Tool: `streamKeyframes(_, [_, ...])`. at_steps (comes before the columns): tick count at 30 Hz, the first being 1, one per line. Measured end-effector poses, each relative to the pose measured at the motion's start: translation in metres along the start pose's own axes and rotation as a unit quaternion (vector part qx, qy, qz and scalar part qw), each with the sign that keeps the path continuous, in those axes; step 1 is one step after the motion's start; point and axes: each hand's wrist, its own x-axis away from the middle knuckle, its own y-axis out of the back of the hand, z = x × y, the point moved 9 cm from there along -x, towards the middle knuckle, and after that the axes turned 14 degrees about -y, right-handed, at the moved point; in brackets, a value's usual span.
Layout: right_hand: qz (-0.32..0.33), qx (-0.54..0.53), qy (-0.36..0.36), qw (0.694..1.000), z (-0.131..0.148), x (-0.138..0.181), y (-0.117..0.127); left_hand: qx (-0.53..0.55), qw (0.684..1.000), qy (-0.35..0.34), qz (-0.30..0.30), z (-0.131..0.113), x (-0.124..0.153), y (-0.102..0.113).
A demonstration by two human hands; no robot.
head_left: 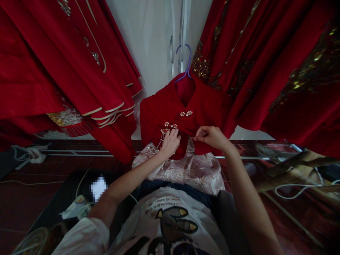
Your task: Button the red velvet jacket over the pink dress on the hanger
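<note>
A short red jacket [207,102] hangs in front of me on a purple hanger [189,58]. One flower-shaped bead clasp [186,113] joins its front near the neck. Below it, the front edges part. My left hand [170,142] is curled on the left front panel, beside another beaded clasp [170,125] and a dangling bead tassel [160,139]; its fingertips press into the red cloth. With bent fingers, my right hand [212,137] pinches the right front edge at a small beaded fastener [194,138]. Pale pink patterned fabric [196,168] lies over my lap beneath the jacket.
Red garments [106,88] with pale piping hang at the left, and red garments with gold sequins [297,79] at the right. A metal rail [79,153] runs low behind. Wooden pieces [287,173] and a white cable [289,193] lie right. A dark surface [53,212] holds small items.
</note>
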Motion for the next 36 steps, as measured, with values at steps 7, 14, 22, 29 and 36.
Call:
streamKeyframes(7, [0.093,-0.045,-0.010,0.995,0.003,0.004,-0.017,0.145,0.985,-0.012,-0.090,0.004,0.027,0.000])
streamKeyframes(14, [0.191,-0.106,-0.008,0.976,0.003,-0.003,-0.067,0.472,0.827,0.207,-0.226,0.021,0.062,-0.030])
streamKeyframes(22, [0.093,-0.155,0.000,0.984,-0.009,-0.021,-0.066,0.623,0.686,0.271,-0.261,0.021,0.060,-0.055])
streamKeyframes(29, [0.059,-0.112,0.024,0.992,-0.003,-0.019,-0.069,0.638,0.651,0.310,-0.271,0.024,0.061,-0.062])
streamKeyframes(36, [0.023,-0.070,0.046,0.996,0.010,-0.014,-0.068,0.648,0.648,0.302,-0.262,0.030,0.059,-0.069])
